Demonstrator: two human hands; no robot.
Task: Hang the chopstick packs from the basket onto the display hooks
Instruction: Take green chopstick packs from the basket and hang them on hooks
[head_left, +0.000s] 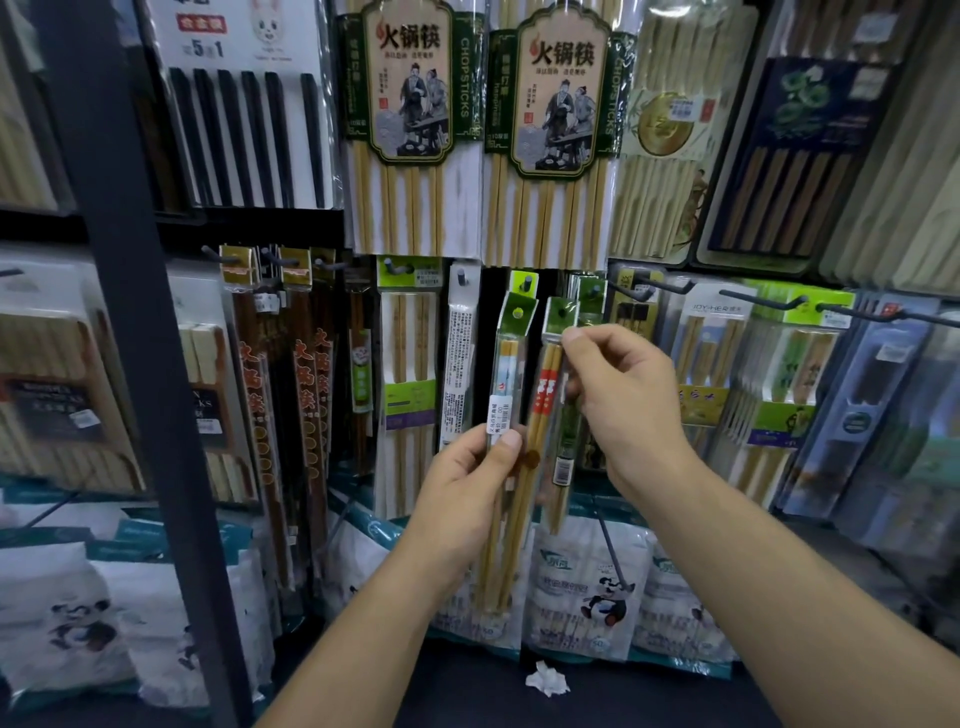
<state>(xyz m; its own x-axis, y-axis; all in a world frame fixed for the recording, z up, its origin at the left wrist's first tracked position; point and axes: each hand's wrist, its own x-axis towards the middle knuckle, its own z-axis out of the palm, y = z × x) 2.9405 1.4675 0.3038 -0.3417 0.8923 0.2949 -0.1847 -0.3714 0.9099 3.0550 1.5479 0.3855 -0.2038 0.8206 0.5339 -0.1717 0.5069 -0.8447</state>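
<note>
My left hand (462, 493) grips a slim clear chopstick pack (506, 384) with a green header and a white price sticker, holding it upright in front of the display. My right hand (623, 400) pinches a second slim pack (550, 395) with red-banded chopsticks near its green header, just right of the first. Both headers sit just below a display hook (527, 283) that carries another green-headed pack. The basket is not in view.
Hooks full of hanging chopstick packs cover the wall: large bamboo packs (410, 130) above, dark red ones (306, 395) at left, bare black hook ends (769, 299) at right. A dark upright post (140, 312) stands left. White bagged goods (587, 587) sit below.
</note>
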